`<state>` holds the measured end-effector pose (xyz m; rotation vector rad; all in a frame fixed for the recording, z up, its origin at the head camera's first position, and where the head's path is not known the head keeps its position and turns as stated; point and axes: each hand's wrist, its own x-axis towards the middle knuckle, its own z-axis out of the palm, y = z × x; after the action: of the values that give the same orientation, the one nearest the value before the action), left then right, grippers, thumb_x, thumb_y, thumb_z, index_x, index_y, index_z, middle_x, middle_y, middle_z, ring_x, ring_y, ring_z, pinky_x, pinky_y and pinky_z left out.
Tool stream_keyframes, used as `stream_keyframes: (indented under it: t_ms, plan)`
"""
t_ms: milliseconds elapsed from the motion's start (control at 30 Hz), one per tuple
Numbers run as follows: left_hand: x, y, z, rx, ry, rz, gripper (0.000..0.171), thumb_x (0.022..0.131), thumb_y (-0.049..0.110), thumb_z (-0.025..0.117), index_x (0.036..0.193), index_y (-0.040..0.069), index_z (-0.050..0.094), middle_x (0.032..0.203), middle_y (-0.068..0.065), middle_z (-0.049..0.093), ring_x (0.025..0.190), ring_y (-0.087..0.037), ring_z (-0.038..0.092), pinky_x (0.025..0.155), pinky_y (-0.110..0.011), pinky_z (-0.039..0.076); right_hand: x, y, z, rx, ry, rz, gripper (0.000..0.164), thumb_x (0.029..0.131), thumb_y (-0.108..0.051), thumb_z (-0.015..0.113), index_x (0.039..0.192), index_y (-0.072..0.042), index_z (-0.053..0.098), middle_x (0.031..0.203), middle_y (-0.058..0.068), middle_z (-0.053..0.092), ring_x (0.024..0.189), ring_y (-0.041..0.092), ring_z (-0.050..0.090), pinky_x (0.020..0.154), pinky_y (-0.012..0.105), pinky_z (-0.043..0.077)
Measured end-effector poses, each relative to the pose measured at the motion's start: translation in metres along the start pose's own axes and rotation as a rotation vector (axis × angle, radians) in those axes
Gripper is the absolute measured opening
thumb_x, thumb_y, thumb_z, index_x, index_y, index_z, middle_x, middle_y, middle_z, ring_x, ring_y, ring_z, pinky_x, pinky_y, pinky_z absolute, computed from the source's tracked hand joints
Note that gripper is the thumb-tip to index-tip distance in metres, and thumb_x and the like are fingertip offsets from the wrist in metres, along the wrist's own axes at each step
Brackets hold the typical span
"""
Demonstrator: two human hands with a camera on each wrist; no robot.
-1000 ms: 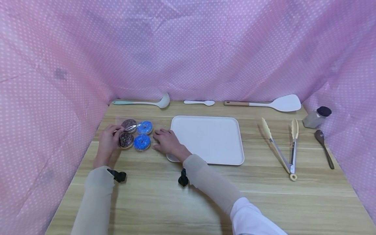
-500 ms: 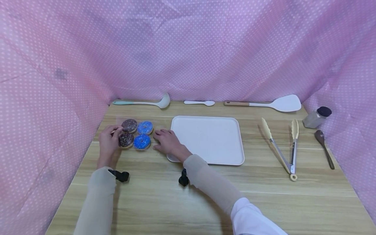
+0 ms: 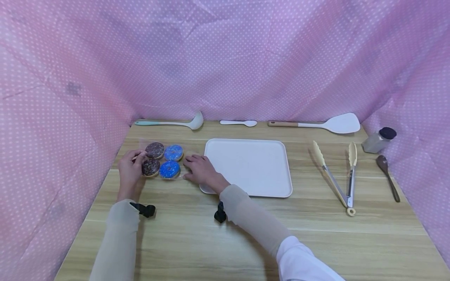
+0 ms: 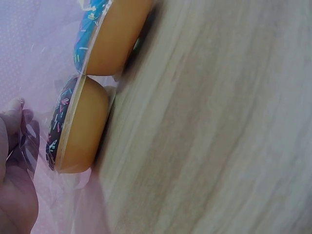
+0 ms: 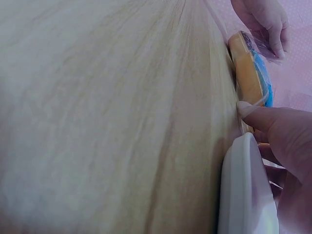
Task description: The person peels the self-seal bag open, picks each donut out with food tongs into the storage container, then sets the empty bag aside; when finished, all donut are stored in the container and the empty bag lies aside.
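On the bench (image 3: 183,242), left side: I see four sprinkled doughnuts (image 3: 166,172) in clear plastic wrapper (image 4: 30,141).
Left hand (image 3: 130,168): pinching wrapper.
Right hand (image 3: 201,169): fingers apart, at wrapper's right edge.

ladle (image 3: 181,123), spatula (image 3: 321,125), spread tongs (image 3: 351,183), black-lidded jar (image 3: 376,142)

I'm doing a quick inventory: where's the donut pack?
In the head view, the donut pack lies left of the tray, between the left hand and right hand.

Head view: no legible lettering, numerals, brands or signs. Grey patch (image 3: 73,88) on pink curtain (image 3: 225,58), between 9 and 10 o'clock: blurred, unreadable. Wrist views: likewise no legible text.
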<state>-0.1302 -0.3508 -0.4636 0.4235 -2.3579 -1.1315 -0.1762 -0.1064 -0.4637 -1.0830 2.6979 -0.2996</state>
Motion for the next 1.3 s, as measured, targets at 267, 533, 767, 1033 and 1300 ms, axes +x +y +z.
stream_keyframes:
  t_ms: [267, 533, 767, 1033, 1300]
  plan:
    - [0.001, -0.001, 0.000, -0.043, -0.027, -0.032, 0.025, 0.096, 0.020, 0.057, 0.100, -0.001, 0.069, 0.105, -0.009, 0.063, 0.095, -0.003, 0.056, 0.075, -0.007, 0.047, 0.000, 0.000, 0.000, 0.014, 0.020, -0.006, 0.057, 0.093, -0.049, 0.057, 0.142, -0.022, 0.046, 0.152, -0.003, 0.038, 0.143, 0.020, 0.028, 0.117, 0.042, 0.025]
    - [0.003, 0.001, 0.001, -0.034, -0.040, -0.063, 0.028, 0.095, 0.024, 0.058, 0.101, -0.001, 0.069, 0.104, -0.007, 0.063, 0.095, -0.004, 0.057, 0.077, -0.008, 0.048, -0.003, 0.002, -0.003, 0.077, 0.068, -0.027, 0.049, 0.094, -0.044, 0.056, 0.138, -0.021, 0.051, 0.149, -0.002, 0.042, 0.143, 0.021, 0.028, 0.117, 0.042, 0.026]
    - [0.004, 0.003, 0.000, -0.060, -0.059, -0.110, 0.028, 0.096, 0.024, 0.058, 0.104, -0.001, 0.068, 0.104, -0.003, 0.061, 0.097, -0.004, 0.057, 0.079, -0.010, 0.050, -0.008, 0.013, -0.009, 0.057, 0.132, -0.034, 0.043, 0.095, -0.040, 0.056, 0.134, -0.021, 0.054, 0.146, 0.000, 0.046, 0.140, 0.023, 0.034, 0.114, 0.044, 0.031]
    - [0.005, 0.002, 0.000, -0.005, -0.056, -0.081, 0.030, 0.095, 0.026, 0.058, 0.104, -0.001, 0.068, 0.106, -0.010, 0.064, 0.093, 0.004, 0.054, 0.081, -0.008, 0.047, -0.024, 0.037, -0.026, 0.104, 0.177, 0.014, 0.045, 0.095, -0.037, 0.057, 0.135, -0.018, 0.054, 0.146, 0.002, 0.045, 0.141, 0.024, 0.031, 0.114, 0.045, 0.029]
    - [0.004, 0.001, -0.001, -0.051, -0.071, -0.122, 0.031, 0.096, 0.026, 0.057, 0.105, -0.002, 0.067, 0.108, -0.008, 0.063, 0.090, 0.004, 0.054, 0.083, -0.010, 0.048, -0.044, 0.069, -0.038, 0.131, 0.275, 0.041, 0.046, 0.094, -0.036, 0.059, 0.134, -0.015, 0.054, 0.144, 0.005, 0.048, 0.139, 0.025, 0.035, 0.112, 0.047, 0.031]
